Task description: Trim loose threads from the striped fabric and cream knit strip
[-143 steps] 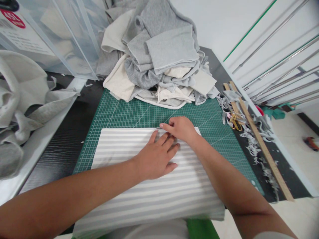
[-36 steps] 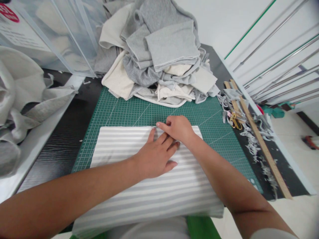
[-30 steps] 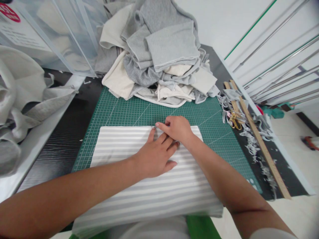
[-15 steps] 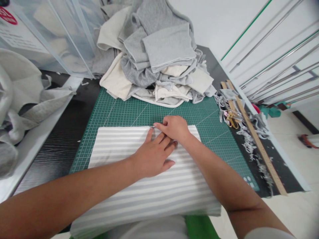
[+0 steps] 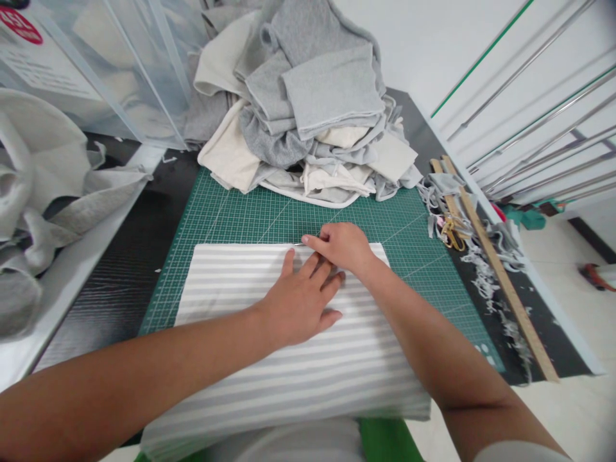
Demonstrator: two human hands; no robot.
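Green cutting mat (image 5: 250, 215) is spread under one striped cloth (image 5: 269, 372). One thin metal tool (image 5: 299, 244), its kind too small to tell, is pinched by the right hand (image 5: 342, 247) at the cloth's far edge; the left hand (image 5: 298, 301) is pressed flat and open just behind it. Nothing has been moved since earlier. One heap of fabric (image 5: 308, 115) is piled beyond.

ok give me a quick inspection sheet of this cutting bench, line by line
surface: green cutting mat on a dark table.
job's things: striped fabric lies flat on the mat; a thin metal tool tip at its far edge, too small to identify.
clutter: pile of grey and cream fabric, wooden ruler, gold scissors, fabric trimmings.
grippers: left hand pressed flat on the fabric; right hand pinching the tool.
cables: nothing seen.
surroundings: clear plastic bins, metal rods.
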